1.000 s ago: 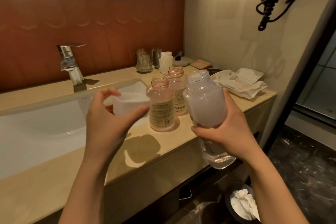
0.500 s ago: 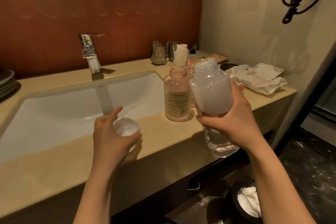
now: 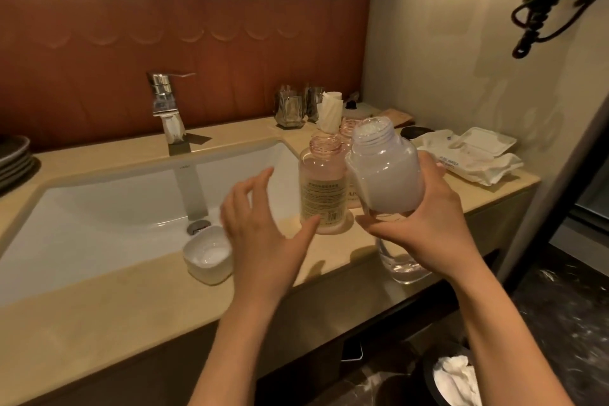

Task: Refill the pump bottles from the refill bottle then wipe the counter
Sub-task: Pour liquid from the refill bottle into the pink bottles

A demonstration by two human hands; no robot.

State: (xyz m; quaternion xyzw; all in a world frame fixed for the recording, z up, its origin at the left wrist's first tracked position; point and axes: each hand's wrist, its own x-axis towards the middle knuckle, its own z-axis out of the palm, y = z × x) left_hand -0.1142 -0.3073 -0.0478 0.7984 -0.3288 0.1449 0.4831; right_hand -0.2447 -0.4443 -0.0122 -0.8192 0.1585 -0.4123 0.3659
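Observation:
My right hand (image 3: 425, 227) grips the big clear refill bottle (image 3: 385, 178), uncapped, tilted left and held above the counter's front edge, with milky liquid inside. Its white cap (image 3: 208, 255) lies upside down on the beige counter (image 3: 138, 310) beside the sink. My left hand (image 3: 263, 234) hovers just right of the cap with fingers spread, holding nothing. A pink pump bottle (image 3: 322, 188) stands open-necked, without its pump, between my hands. A second pink bottle (image 3: 348, 128) stands behind it, mostly hidden by the refill bottle.
A white sink basin (image 3: 108, 217) with a chrome tap (image 3: 166, 109) fills the left. Dark plates (image 3: 13, 158) sit far left. Glass tumblers (image 3: 290, 110), a rolled cloth (image 3: 330, 112) and an open wet-wipe pack (image 3: 474, 155) crowd the back right. A bin (image 3: 451, 376) stands below.
My left hand lowered the white cap onto the counter beside the sink, let go of it and lifted away to the right. The refill bottle stayed in my right hand.

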